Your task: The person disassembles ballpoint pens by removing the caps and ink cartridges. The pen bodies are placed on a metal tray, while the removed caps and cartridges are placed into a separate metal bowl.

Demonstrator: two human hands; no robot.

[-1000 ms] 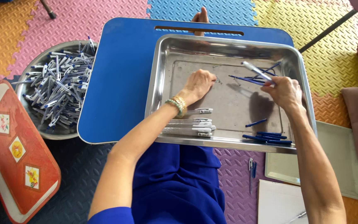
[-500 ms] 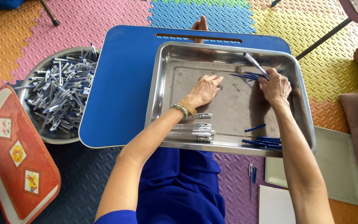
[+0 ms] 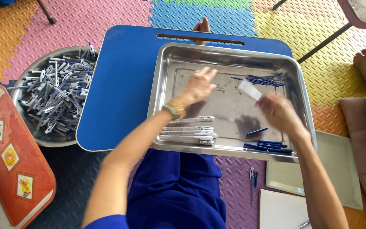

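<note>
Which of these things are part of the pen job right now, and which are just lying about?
In use: steel tray; white piece in right hand; left hand; blue refills; clear barrels; blue caps.
Lying about: red tray; stray pen; white sheets.

Right hand is a motion blur, its white pen barrel smeared; grip unclear. The tiny springs barely resolve. The red tray runs off the left edge.
</note>
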